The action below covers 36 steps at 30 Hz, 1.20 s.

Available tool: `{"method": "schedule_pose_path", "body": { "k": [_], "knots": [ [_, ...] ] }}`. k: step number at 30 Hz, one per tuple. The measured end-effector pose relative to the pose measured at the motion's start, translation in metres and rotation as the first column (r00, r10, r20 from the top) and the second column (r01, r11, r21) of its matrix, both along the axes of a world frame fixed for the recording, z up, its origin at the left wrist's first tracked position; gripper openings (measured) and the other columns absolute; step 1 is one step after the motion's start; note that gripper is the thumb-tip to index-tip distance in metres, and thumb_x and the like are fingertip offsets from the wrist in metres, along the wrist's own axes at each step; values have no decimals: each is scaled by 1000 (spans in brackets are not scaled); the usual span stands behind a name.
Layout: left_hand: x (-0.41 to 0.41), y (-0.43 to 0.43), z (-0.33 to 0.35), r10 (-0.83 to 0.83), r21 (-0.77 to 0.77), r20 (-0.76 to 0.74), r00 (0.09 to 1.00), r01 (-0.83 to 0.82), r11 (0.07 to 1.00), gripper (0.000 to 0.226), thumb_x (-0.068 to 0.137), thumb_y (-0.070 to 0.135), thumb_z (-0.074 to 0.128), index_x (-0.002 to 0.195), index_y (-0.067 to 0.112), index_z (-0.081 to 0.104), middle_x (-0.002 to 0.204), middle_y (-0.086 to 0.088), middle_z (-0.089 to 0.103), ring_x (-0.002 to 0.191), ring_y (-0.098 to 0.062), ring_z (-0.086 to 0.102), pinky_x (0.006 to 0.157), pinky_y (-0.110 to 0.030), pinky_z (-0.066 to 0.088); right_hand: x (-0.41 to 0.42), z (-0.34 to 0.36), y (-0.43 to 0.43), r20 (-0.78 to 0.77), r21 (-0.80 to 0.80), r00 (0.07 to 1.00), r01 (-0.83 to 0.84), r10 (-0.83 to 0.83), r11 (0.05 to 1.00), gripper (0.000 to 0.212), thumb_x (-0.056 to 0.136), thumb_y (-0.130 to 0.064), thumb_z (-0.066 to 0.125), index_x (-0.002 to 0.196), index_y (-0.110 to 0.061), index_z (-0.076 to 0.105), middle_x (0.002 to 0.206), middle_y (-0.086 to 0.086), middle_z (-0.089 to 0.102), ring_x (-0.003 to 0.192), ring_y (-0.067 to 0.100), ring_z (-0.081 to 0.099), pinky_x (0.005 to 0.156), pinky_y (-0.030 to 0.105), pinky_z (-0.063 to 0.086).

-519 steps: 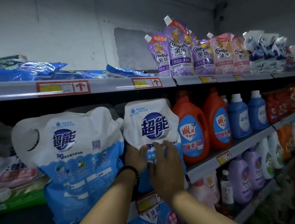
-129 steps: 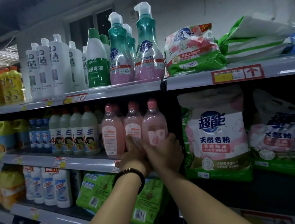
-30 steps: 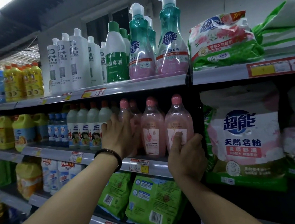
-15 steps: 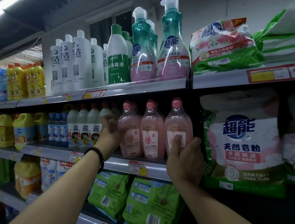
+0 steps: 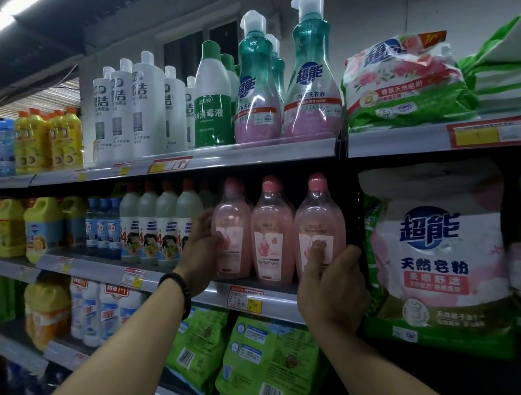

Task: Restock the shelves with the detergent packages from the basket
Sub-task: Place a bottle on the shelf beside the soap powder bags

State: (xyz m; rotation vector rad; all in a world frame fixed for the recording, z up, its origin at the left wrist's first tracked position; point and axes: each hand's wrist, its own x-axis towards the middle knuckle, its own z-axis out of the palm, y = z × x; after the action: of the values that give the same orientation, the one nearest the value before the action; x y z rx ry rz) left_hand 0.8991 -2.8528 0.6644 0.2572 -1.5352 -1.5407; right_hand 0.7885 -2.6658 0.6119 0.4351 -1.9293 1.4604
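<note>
Where three pink detergent bottles stand in a tight row on the middle shelf, just off the frame's centre toward five o'clock, two of them are held. The left pink bottle is gripped by the left hand; the fingers are wrapped behind its nine o'clock side and the thumb is laid across its front. The right pink bottle is clasped low down by the right hand, with the thumb pressed on the front label and the fingers curled round the three o'clock side. Its base is covered by that hand, so it cannot be told whether it rests on the shelf. The middle pink bottle is touched by neither hand and stands upright against both neighbours. The hands are kept apart, with that bottle between them.

A black bracelet is worn on the left wrist. A price tag is fixed to the shelf rail at six o'clock of the row. At three o'clock, past a dark upright divider, a large pink-and-white powder bag is seen. At nine o'clock, pale bottles with cartoon labels are lined up, and yellow jugs are found farther out. At six o'clock, on the shelf below, green pouches are propped. At twelve o'clock, on the upper shelf, teal pump bottles are set, with a green-and-white bottle and white bottles toward ten o'clock. At one o'clock a flowered powder bag is laid flat.
</note>
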Motion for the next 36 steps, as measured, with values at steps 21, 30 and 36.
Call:
{"method": "schedule_pose_path", "body": {
  "k": [21, 30, 36],
  "knots": [
    [-7, 21, -14, 337, -294, 109, 935, -294, 910, 72, 79, -16, 57, 135, 23, 32, 118, -7, 60, 103, -22, 67, 75, -32, 60, 1, -1, -1, -17, -20, 1000, 10, -10, 1000, 46, 102, -63, 35, 107, -18, 37, 99, 10, 68, 83, 33, 68, 75, 45, 58],
    [1, 72, -38, 698, -593, 237, 675, -469, 655, 92, 85, 27, 72, 157, 18, 17, 155, -20, 29, 147, -45, 25, 114, -69, 32, 3, 4, 10, 76, -79, 977, -191, 197, 978, 41, 99, -66, 43, 104, -27, 33, 108, 4, 65, 92, 31, 69, 83, 47, 58],
    [31, 104, -89, 639, -666, 127, 758, -412, 621, 73, 81, 12, 72, 142, 21, 33, 140, -5, 35, 127, -25, 35, 102, -38, 28, 24, -15, 53, 117, -282, 927, -314, 357, 907, 53, 93, -38, 76, 132, -17, 47, 135, 8, 50, 117, 26, 57, 90, 36, 50]
  ]
}}
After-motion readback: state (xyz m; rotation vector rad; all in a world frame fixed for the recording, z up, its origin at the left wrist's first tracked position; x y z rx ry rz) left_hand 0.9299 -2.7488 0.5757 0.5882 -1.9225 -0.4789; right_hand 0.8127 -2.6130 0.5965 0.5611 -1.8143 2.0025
